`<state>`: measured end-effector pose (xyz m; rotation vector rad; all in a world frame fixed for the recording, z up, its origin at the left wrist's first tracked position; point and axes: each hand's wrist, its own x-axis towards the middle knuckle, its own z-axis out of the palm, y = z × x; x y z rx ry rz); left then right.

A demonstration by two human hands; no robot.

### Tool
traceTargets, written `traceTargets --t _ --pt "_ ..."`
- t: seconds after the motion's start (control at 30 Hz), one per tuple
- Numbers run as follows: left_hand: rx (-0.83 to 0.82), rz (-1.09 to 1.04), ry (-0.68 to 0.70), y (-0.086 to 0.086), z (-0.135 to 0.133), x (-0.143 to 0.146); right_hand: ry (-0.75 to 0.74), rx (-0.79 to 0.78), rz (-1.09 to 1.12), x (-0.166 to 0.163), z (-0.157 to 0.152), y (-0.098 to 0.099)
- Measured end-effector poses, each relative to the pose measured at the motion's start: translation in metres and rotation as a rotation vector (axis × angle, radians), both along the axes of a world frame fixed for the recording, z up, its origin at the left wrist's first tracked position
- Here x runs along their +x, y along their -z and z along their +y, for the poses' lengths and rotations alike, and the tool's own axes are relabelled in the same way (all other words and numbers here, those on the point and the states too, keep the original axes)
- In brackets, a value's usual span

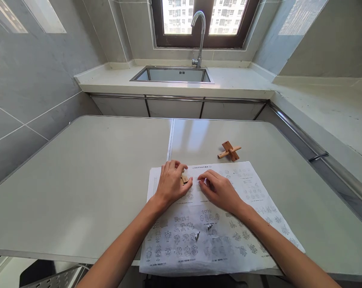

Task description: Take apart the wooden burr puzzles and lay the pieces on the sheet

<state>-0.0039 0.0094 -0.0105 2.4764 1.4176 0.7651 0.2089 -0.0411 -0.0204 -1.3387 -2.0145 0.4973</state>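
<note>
- Presently, a small wooden piece (pixel 184 179) shows in the gap between thumb and fingers of the left hand (pixel 172 182); light yellowish-brown, blocky, mostly hidden by the hand, so full outline not readable.
- Left hand: half closed, thumb and fingers curved about the piece; whether they grip it or merely rest around it, cannot tell.
- Right hand (pixel 218 190): just across from the left hand, over the paper; fingers curled inward, thumb tucked near the forefinger. Cannot tell whether anything sits inside.
- Beyond the right hand, slightly to its right: a crossed wooden assembly (pixel 230 151), reddish-brown flat piece set across a paler, slender bar; lies on the tabletop, clear of both hands.
- Beneath both hands: a large paper sheet (pixel 196 214), thin, white, creased, printed with rows of small line drawings; near edge overhangs the table. Two small tears (pixel 197 236) lie on the near side of the hands.
- Left of the left hand: smooth, pale, faintly glossy tabletop (pixel 79 180).
</note>
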Motion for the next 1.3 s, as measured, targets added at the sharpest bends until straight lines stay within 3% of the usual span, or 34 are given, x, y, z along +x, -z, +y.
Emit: traceTargets --t 0.57,0.9,1.07,1.23,1.3 --pt "0.033 0.171 0.088 -0.01 0.015 -0.02 0.101 0.09 -0.15 -0.005 0.015 0.009" --pt "0.065 0.134 -0.001 -0.009 0.027 -0.04 0.265 0.111 -0.188 -0.01 0.029 0.008" --pt "0.12 0.098 -0.03 -0.013 0.025 -0.039 0.263 -0.081 0.18 -0.001 0.03 0.004" --pt "0.209 0.037 0.015 -0.022 0.014 -0.027 0.177 -0.433 0.979 0.019 0.037 -0.002" --pt "0.214 0.025 0.076 -0.022 0.009 -0.023 0.146 -0.502 1.238 0.027 0.042 -0.004"
